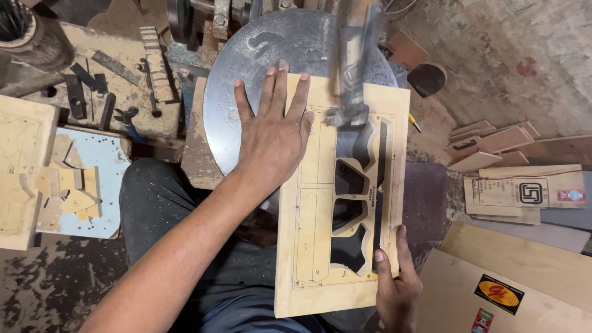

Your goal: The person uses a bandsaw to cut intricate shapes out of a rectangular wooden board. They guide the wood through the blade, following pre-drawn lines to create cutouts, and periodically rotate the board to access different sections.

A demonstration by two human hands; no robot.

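Cut-offs: pale plywood offcuts lie on a blue sheet at the far left.
Saw table: the round grey metal table carries the board's upper end.
Left hand: the left hand lies flat, fingers spread wide, pressing the board's upper left corner.
Board: the plywood panel, pencil-marked with angular openings already cut, spans table to lap.
Blade arm: the blurred saw arm meets the panel near its top.
Right hand: the right hand pinches the panel's lower right edge.
Stack: plywood pieces rest at right.
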